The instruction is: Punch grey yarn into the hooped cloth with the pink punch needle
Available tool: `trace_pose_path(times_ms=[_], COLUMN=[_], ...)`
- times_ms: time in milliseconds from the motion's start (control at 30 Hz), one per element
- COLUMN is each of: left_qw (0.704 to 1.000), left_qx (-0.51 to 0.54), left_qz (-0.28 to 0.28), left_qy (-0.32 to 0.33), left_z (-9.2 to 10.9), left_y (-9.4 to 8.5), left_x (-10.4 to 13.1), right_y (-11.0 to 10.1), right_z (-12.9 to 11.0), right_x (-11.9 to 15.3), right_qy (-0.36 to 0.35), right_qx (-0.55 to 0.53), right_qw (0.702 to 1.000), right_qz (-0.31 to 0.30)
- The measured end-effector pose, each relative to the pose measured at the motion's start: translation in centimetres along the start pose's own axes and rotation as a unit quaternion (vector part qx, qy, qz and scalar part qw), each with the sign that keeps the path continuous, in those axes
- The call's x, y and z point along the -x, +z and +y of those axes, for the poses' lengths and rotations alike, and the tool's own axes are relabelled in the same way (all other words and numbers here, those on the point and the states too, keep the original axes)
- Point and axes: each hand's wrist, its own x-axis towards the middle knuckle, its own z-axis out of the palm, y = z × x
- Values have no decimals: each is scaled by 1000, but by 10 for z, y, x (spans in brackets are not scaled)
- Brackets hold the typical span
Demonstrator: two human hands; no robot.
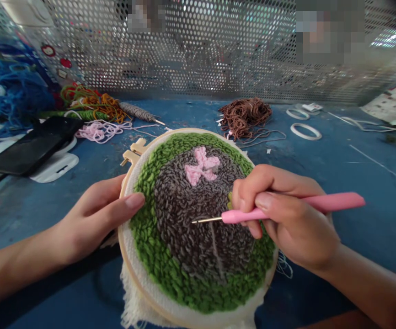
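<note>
A round embroidery hoop [125,192] stretches white cloth covered in yarn loops: a green border, a dark grey-brown middle and a pink flower shape [201,167] near the top. My left hand [98,212] grips the hoop's left edge, thumb on the front and fingers hidden behind. Between the thumb and fingers of my right hand [283,205] is a pink-handled crochet hook [335,201]. Its metal tip points left over the middle of the dark loops; whether it touches them I cannot tell. A loose grey yarn strand [216,251] runs down the front below the tip.
Brown yarn [246,116] lies behind the hoop, with white rings [306,131] to its right. At left are a black phone [31,144], pink yarn [98,131], orange and green yarn [95,105] and a blue yarn heap [11,91]. A perforated metal panel [198,50] stands along the back.
</note>
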Motion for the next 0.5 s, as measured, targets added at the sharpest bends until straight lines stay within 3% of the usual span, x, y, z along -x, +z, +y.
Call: trace_pose_path(times_ms=[333,433,500], left_qw=[1000,999,997], left_qx=[2,-32,-73], left_qz=[-9,9,31], left_qy=[-8,0,25], left_z=[-1,1,3], left_y=[-2,1,5], left_x=[-2,-2,1], right_y=[4,10,15], right_z=[0,-2,0], right_x=[1,3,4], right_qy=[-35,-131,-221], right_qx=[110,189,250], right_qw=[992,971,936], right_qz=[-42,-63,-110])
